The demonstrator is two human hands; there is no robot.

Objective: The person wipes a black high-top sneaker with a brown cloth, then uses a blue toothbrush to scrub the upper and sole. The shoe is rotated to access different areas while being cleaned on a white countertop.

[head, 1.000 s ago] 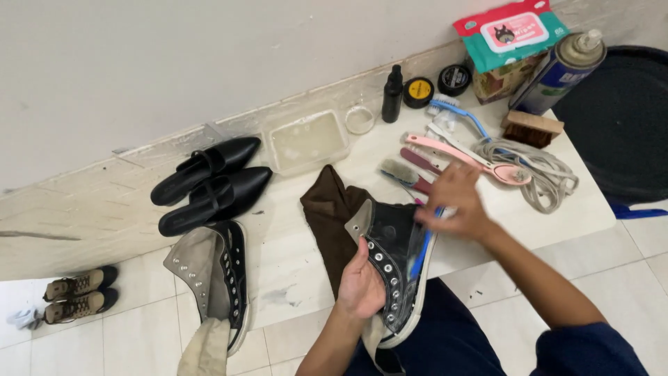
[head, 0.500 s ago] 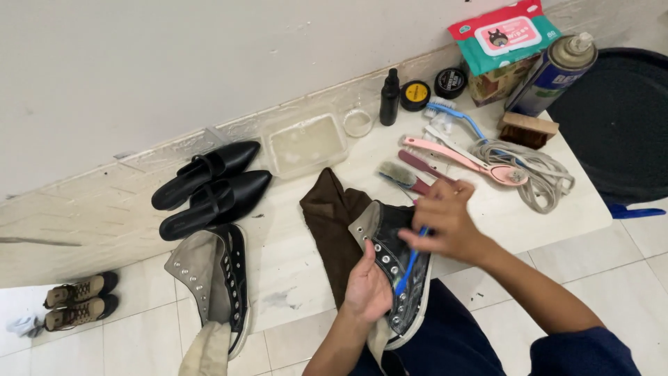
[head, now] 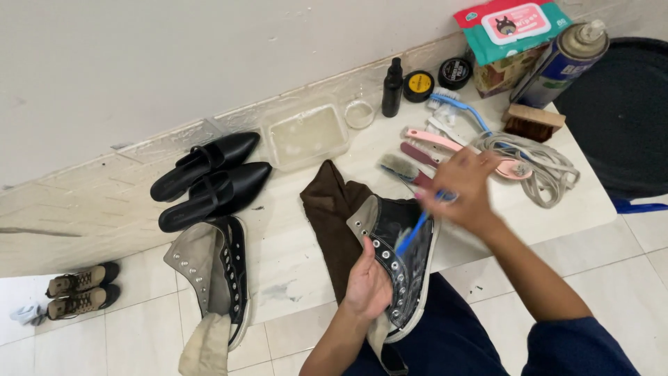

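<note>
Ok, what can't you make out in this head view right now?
- Right hand: motion-blurred, grip on blue brush unclear.
- Brush head: hidden inside black sneaker.
- Left hand: fingertips hidden behind the sneaker's side.
- Second sneaker: toe cut off by bottom edge.

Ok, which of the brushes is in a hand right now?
The blue-handled brush in the right hand, working inside the black sneaker. The other brushes lie on the floor.

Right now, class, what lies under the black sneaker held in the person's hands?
Under the black sneaker a brown cloth spreads over the pale floor, showing at its left and top. How far the cloth reaches beneath is hidden by the sneaker and the left hand.
</note>
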